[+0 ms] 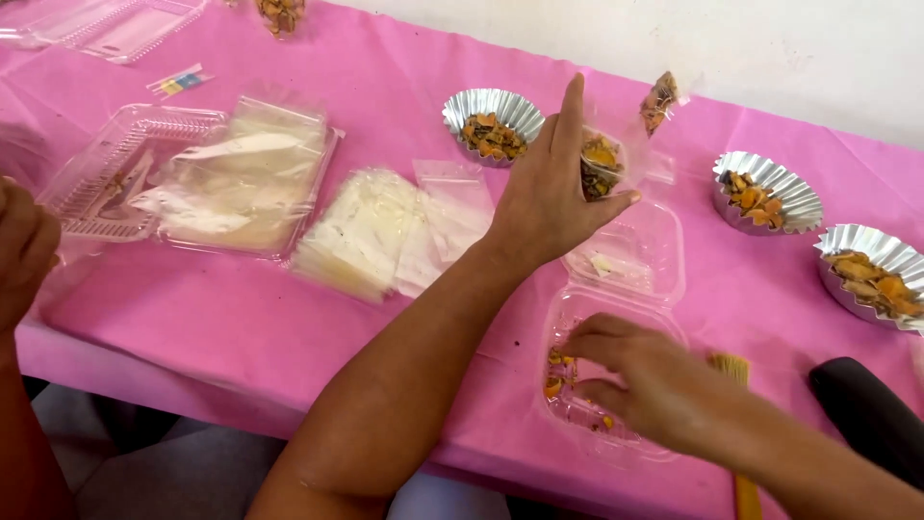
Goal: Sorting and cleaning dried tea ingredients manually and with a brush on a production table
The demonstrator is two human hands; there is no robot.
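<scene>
Bagging orange pieces, near table edge.
Our left hand [549, 197] grips a small clear bag [602, 164]; our right hand [640, 380] fingers pinch pieces in the clear clamshell [664, 250].

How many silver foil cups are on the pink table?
3: one foil cup behind the left hand, another further right, the third at the right edge, partly cropped.

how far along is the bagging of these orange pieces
Early on, it seems. Done: one filled bag lies near the table's far edge. In hand: the left hand holds a small bag partly filled, and the right hand picks pieces from the clear tray. Left: three foil cups still hold pieces, and a stack of empty bags waits.
</scene>
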